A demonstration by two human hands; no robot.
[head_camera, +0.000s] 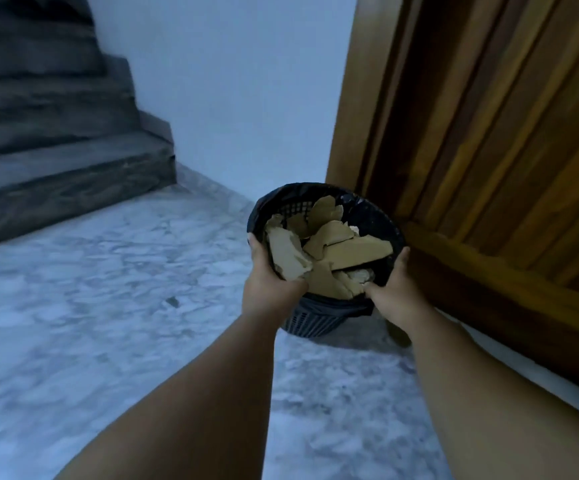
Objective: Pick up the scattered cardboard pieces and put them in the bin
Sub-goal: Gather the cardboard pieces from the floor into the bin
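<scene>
Two bare forearms reach out and down from the bottom of the view, and both hands are on the round black mesh plastic bin with its dark liner (pixel 378 216), which sits on the pale marbled stone floor (pixel 108 289) tight against the brown slatted wooden door (pixel 488 150). Left hand (pixel 270 285) is curled over the near-left rim, thumb up along the outside, fingers closed around the edge and touching a torn slab of tan cardboard. Right hand (pixel 393 294) mirrors it on the near-right rim, thumb hooked inward by the pieces, fingers wrapped down the outer wall. So both hands are clamped on the rim itself, not pinching any loose scrap that can be seen. The torn tan cardboard pieces (pixel 329 247) are heaped inside, several poking up past the rim, so the pile looks full and springy. Judging from this, the job is settling or steadying the load, and the smart play is to keep the bin level, grip evenly on both sides, and press the tall shards down so nothing tips back out. A small dark speck (pixel 173 301) lies on the floor to the left; whether it's cardboard can't be told. Grey stone stairs (pixel 56 150) rise at far left.
</scene>
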